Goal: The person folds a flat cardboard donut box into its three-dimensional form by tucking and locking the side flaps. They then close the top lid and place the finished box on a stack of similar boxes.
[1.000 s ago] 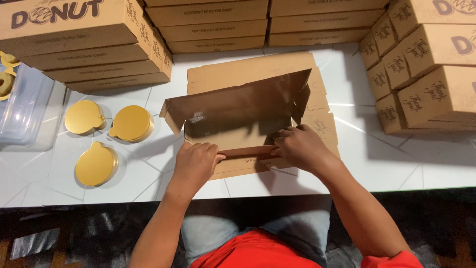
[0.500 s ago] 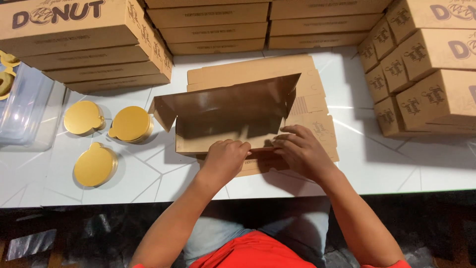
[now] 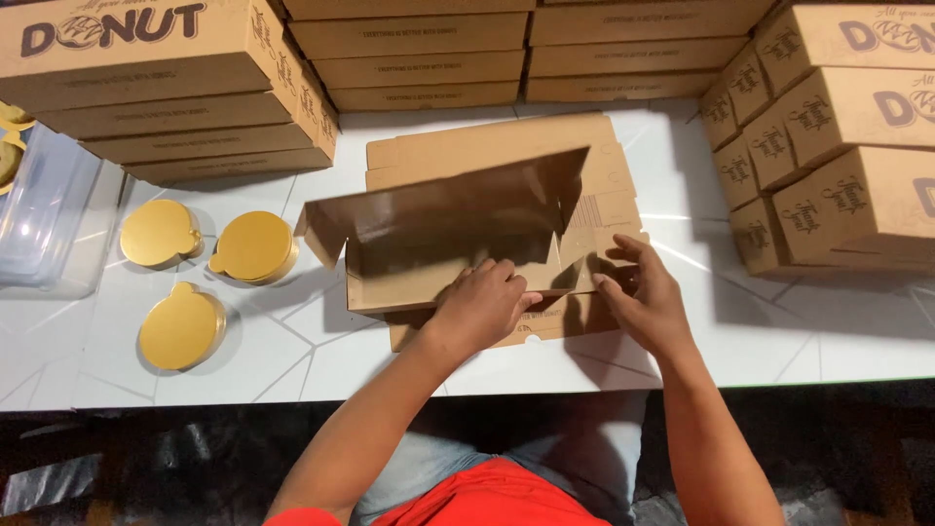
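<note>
Right hand [image 3: 645,297] now off half-folded box [image 3: 438,248], long axis left-right.

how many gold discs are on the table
3, all left of the half-folded box: one gold disc at the back left, one gold disc just right of it, one gold disc nearer the table's front edge. More may sit out of view past the left edge.

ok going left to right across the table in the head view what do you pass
clear plastic tub → gold round boards → half-folded box → left hand → right hand → stacked boxes on the right
</note>
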